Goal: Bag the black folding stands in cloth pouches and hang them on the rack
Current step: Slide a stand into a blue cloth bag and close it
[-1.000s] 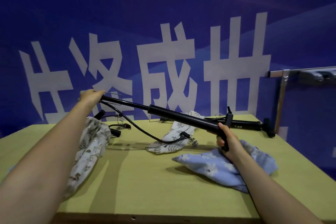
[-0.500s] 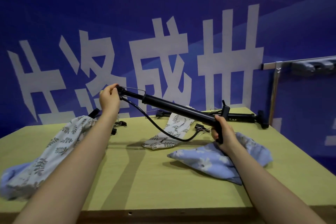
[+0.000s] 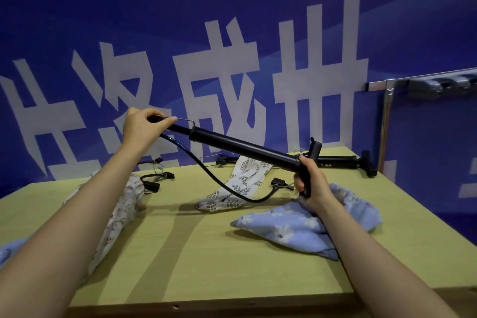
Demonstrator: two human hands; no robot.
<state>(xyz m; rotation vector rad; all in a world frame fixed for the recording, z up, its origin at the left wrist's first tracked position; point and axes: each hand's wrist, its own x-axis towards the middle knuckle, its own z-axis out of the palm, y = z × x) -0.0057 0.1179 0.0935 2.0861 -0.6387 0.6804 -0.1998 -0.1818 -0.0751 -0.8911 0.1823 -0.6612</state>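
Both hands clamped on black folding stand (image 3: 242, 147): left hand (image 3: 140, 126) at thin end, right hand (image 3: 308, 183) round crossbar handle. Best tuck dangling cord (image 3: 206, 175) first, then feed thin end into blue pouch (image 3: 289, 227) on desk (image 3: 206, 253).

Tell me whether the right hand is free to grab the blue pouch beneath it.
Probably not yet: the right hand grips the handle of the black stand. The blue pouch lies uncovered just beneath it, so nothing else blocks it.
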